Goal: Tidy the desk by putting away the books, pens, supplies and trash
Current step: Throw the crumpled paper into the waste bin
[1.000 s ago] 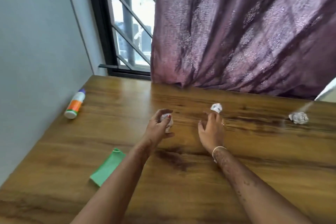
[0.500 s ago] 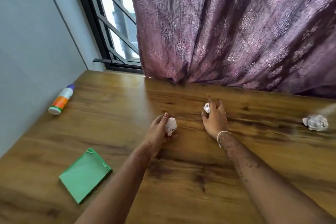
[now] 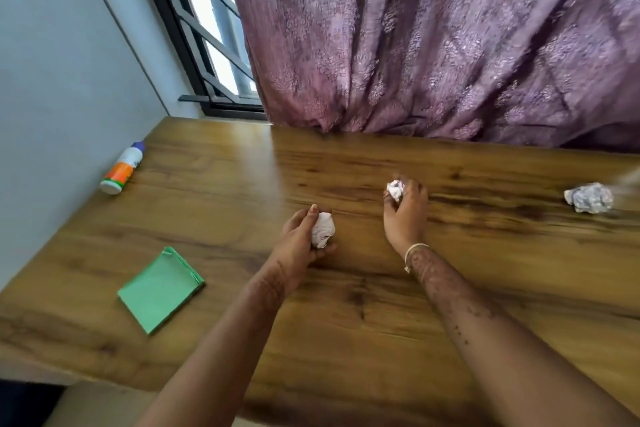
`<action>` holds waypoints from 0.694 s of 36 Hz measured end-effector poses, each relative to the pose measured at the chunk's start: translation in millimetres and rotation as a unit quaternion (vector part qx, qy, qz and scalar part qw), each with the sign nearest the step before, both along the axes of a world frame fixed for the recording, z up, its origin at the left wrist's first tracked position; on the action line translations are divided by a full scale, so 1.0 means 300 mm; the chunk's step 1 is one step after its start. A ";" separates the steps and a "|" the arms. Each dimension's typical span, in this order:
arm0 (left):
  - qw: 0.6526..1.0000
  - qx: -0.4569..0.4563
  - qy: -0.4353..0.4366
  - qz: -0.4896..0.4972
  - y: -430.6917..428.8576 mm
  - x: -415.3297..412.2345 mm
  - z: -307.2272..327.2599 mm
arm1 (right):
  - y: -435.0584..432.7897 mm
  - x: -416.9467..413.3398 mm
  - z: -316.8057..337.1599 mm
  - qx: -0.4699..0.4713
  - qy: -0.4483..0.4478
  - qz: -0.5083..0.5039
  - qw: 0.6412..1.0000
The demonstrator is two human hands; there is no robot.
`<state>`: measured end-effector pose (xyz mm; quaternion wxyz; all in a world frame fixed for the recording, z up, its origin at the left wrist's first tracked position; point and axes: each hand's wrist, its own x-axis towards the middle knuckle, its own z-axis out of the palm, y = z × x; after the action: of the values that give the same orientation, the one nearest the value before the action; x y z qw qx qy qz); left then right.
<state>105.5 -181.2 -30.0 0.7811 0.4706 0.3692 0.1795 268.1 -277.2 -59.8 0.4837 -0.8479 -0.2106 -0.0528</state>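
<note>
The left hand point(image 3: 299, 241) is curled around a crumpled paper ball point(image 3: 322, 230), thumb on the near side and fingers wrapped over the far side, resting low over the middle of the wooden desk point(image 3: 346, 322). Just to its right and a little farther away, the right hand point(image 3: 406, 215) pinches a smaller paper wad point(image 3: 395, 189) between its fingertips, with a pale bracelet point(image 3: 414, 251) at the wrist. A third crumpled paper point(image 3: 588, 198) lies well apart on the far right of the desk. On the left, a green folded sheet point(image 3: 161, 289) lies flat near the front edge, and a glue bottle point(image 3: 122, 168) with an orange label lies on its side against the grey wall point(image 3: 62, 80). A purple curtain point(image 3: 433, 38) hangs behind the desk, beside a barred window point(image 3: 211, 35).
</note>
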 end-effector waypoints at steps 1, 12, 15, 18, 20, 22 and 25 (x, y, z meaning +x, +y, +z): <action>1.000 -0.003 0.001 -0.001 -0.015 0.000 0.006 | -0.029 -0.015 -0.003 0.006 0.004 0.002 1.000; 0.994 -0.015 -0.029 -0.105 -0.301 -0.035 0.070 | -0.435 -0.223 0.039 0.119 0.132 -0.083 0.981; 0.989 -0.013 -0.028 -0.142 -0.416 -0.055 0.079 | -0.561 -0.302 0.060 0.143 0.143 -0.089 0.975; 0.981 -0.016 -0.019 -0.193 -0.551 -0.080 0.080 | -0.701 -0.394 0.060 0.163 0.120 -0.110 0.973; 0.973 -0.018 -0.010 -0.230 -0.652 -0.098 0.079 | -0.805 -0.461 0.049 0.160 0.118 -0.134 0.971; 0.964 -0.018 -0.005 -0.264 -0.765 -0.119 0.078 | -0.914 -0.527 0.036 0.152 0.129 -0.151 0.968; 0.947 -0.033 -0.002 -0.319 -0.947 -0.141 0.071 | -1.092 -0.608 0.026 0.151 0.127 -0.189 0.962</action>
<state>63.1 -465.2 -8.6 0.8132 0.5376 0.2037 -0.0903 85.8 -604.7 -52.1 0.6103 -0.7889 0.0271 -0.0668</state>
